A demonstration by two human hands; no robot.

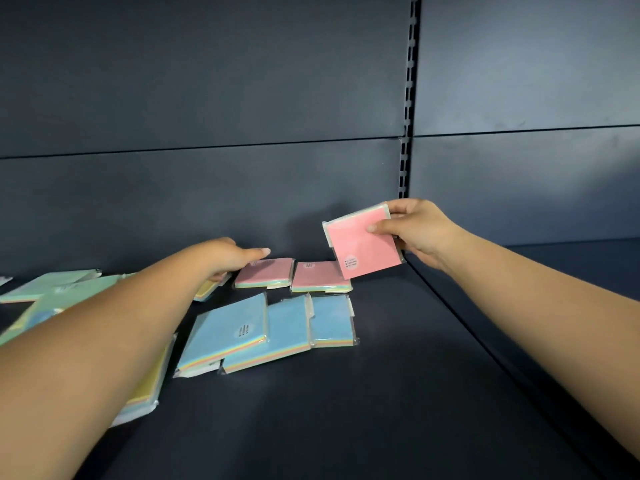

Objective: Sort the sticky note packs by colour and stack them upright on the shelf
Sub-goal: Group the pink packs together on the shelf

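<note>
Head view: right hand (414, 230) pinches a pink pack (363, 245) by its right edge, thumb on front, fingers behind, held tilted above the shelf (381, 393); its lower corner is over a flat pink pack (320, 277); another pink pack (265, 273) lies just left; left hand (225, 256) reaches over it w/ fingers straight, together; three blue packs (273, 327) lie nearer, overlapping; green packs (52, 285) far left.
</note>
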